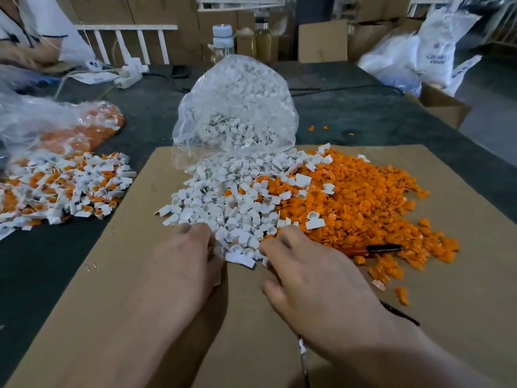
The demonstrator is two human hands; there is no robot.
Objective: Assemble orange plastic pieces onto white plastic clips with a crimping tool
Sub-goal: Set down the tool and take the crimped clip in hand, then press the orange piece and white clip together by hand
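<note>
Much of the dark table (349, 113) under a brown cardboard sheet (112, 303). On it, spilling from a clear bag (237, 107), white clips (223, 208) beside orange pieces (363, 197), edges mingling. Far right, white sacks (428, 54) with blue print, too blurred to read. At the clips' near edge, left hand (190, 256) and right hand (307, 278), fingers bent down among clips; cannot tell whether gripping any. Half-buried in orange pieces, right of the right hand, tool (372, 249) with orange handle.

Matt white plastic clips (223, 208) lie at the fingertips (201, 233). A glossy clear plastic bag (235, 107) sits beyond them. Matt brown cardboard (126, 275) lies beneath.
</note>
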